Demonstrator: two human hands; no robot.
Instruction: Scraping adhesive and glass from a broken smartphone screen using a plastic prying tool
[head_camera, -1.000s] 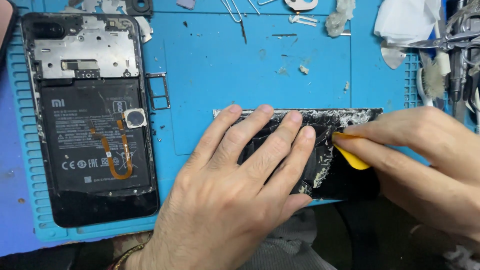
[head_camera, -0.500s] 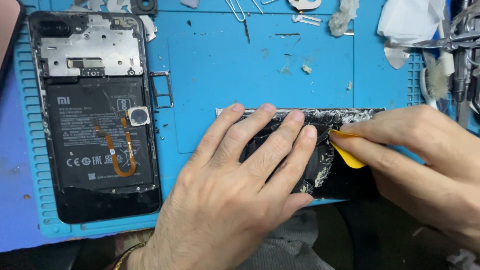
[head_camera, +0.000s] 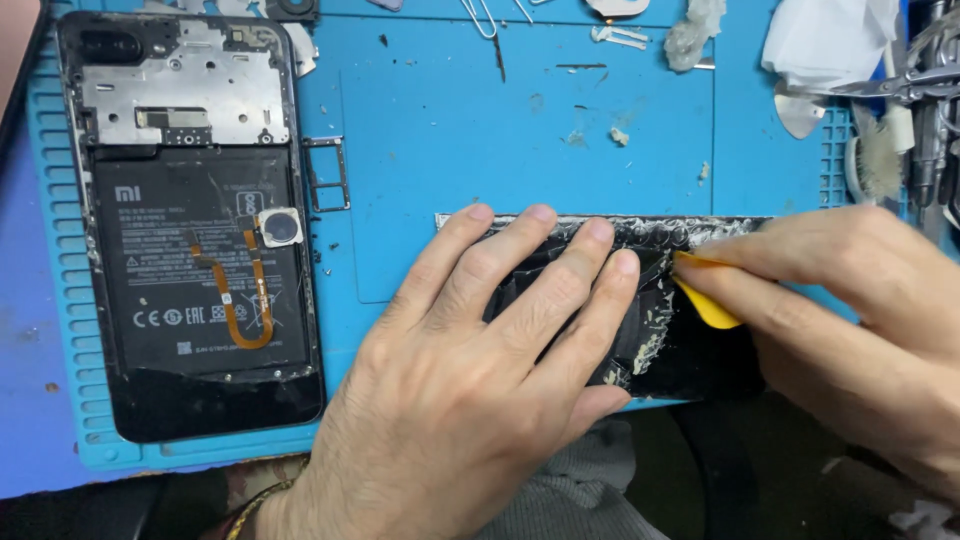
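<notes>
Yellow pick (head_camera: 708, 300) barely shifted, right hand (head_camera: 850, 320) pinching it, left hand (head_camera: 470, 390) flat on sideways-lying panel (head_camera: 690, 350).

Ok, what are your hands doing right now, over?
Left hand flat on black cracked phone panel, pinning it. Right hand pinching yellow plastic pick against panel's crumbly edge. Nothing blocking; opened phone lies apart, left.

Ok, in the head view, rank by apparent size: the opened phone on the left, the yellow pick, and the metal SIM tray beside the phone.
1. Opened phone, by far the largest.
2. and 3. Yellow pick and SIM tray look alike; the right hand hides much of the pick, so I won't rank them.
</notes>
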